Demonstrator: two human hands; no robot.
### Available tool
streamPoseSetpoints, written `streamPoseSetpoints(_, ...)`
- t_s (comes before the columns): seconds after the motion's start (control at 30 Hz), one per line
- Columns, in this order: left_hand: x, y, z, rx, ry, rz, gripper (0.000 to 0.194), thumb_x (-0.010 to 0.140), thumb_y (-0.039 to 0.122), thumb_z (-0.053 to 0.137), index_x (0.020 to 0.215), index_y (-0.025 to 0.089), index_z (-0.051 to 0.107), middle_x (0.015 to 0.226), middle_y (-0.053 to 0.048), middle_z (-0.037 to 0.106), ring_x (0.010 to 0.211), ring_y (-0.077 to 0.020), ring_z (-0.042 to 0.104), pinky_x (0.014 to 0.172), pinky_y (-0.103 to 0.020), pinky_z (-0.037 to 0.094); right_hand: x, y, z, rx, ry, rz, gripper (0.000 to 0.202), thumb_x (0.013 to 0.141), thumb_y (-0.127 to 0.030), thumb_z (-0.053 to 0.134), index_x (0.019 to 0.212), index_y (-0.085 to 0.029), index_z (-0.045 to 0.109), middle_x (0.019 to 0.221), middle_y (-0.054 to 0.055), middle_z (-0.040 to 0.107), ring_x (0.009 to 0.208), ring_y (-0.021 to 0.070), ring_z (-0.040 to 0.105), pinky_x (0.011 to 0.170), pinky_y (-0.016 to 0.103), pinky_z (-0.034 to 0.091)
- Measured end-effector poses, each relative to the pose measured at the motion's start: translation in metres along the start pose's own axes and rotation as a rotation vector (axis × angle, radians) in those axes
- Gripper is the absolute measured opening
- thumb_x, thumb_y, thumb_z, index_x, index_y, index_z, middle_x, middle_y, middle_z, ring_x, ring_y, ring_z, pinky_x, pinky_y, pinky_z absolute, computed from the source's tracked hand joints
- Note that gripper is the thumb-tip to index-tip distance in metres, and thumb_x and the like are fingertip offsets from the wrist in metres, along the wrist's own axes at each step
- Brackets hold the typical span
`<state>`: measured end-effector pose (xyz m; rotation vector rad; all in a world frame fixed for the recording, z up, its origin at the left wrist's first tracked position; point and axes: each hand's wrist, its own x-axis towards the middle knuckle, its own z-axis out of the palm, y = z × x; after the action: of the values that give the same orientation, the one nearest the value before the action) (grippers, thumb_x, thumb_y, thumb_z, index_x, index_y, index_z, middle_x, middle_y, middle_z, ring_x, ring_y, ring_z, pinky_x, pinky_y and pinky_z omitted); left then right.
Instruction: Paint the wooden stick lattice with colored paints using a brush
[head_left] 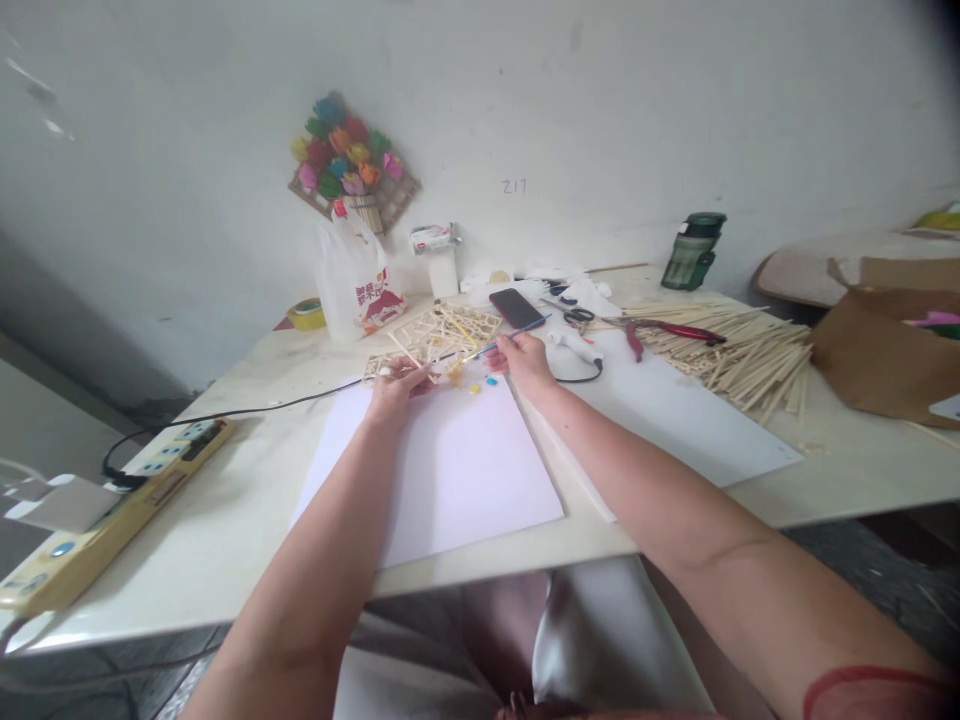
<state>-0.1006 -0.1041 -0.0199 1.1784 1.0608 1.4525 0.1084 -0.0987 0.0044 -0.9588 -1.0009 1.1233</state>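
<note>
My right hand (523,362) is closed around a thin paintbrush (517,332) with a blue handle, which slants down to the left. Its tip meets a small yellow piece (454,374) whose exact shape is too blurred to tell. Over the top of a white paper sheet (472,470), my left hand (399,386) pinches a thin wooden stick (407,348) close to that piece. A yellow dab (474,389) and a blue dab (492,381) lie beside the brush. Behind both hands is a lattice of wooden sticks (442,330).
Right of my hands lie a phone (516,308), a white glue gun (576,347), scissors (577,314), red-handled pliers (679,330) and piled sticks (750,360). A power strip (120,520) is at left. Farther back stand a plastic bag (356,280) and green bottle (694,252).
</note>
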Motion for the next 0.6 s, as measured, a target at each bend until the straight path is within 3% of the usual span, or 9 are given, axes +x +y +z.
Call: streamPoseSetpoints(0.6,0.002,-0.002,-0.002,-0.011,-0.006,-0.004,0.048,0.047,0.037,0.087,0.072,0.018,0.052,0.06,0.0,0.066,0.052,-0.0138,0.063,0.053,-0.024,0.048,0.014,0.001,-0.011,0.038,0.111,-0.003,0.02,0.09,-0.014,0.052,0.07,-0.017,0.052,0.049,-0.005,0.062,0.04,0.0083,0.059,0.042,0.017,0.05)
